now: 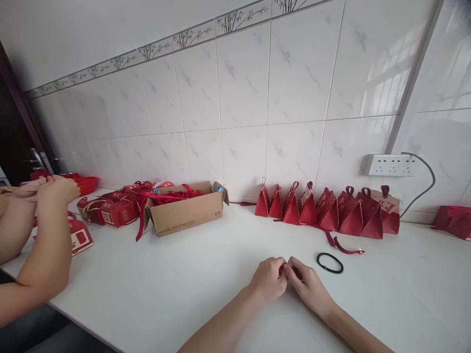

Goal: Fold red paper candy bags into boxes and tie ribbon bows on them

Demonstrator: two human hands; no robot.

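Note:
My left hand (270, 278) is closed, its fingertips curled against those of my right hand (306, 284) over the white tabletop (176, 289). The right fingers are pinched together too, and whatever may lie between the fingertips is hidden. Just up and right of my right hand lies a black hair tie (329, 263). Beyond it a short dark red ribbon (346, 249) with a small shiny end rests on the table. Behind these, a row of red triangular gift boxes (320, 212) stands along the wall, most with ribbon loops on top.
An open cardboard box (191, 213) full of red ribbon stands centre-left. Red printed gift boxes (117, 208) lie beside it. At far left another person's hands (59, 190) work over the table. A wall socket strip (392, 165) with a cable is at right, above another red package (454, 221).

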